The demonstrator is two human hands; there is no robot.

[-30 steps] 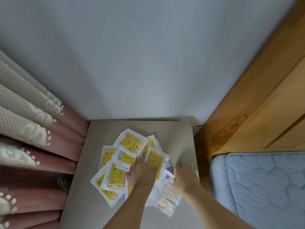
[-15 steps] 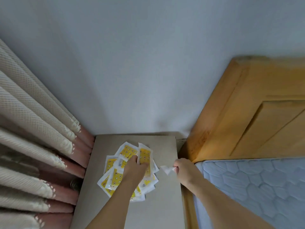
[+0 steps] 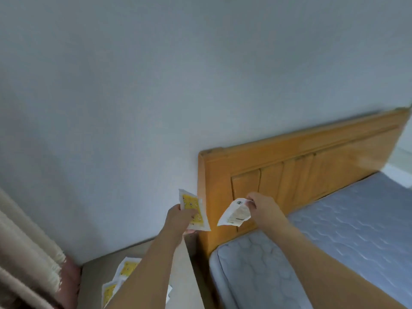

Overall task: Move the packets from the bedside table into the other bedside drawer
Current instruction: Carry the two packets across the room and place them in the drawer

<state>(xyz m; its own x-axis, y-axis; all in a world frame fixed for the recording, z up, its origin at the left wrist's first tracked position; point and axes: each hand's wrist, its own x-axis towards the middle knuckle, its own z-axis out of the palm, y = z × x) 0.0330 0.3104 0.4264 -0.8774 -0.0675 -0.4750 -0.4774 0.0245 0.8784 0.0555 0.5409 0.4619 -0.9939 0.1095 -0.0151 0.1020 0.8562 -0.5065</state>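
left hand (image 3: 181, 219) gripping yellow packet (image 3: 194, 211), right hand (image 3: 263, 207) pinching blurred white packet (image 3: 234, 214)

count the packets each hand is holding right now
2 that show: a yellow packet gripped in the left hand, a white packet pinched in the right hand. More could be stacked behind the yellow one.

No text was legible. The yellow packet (image 3: 194, 211) in the left hand (image 3: 179, 219) showed only blurred round marks; the white packet (image 3: 235, 214) in the right hand (image 3: 263, 207) bore a dark band, unreadable.
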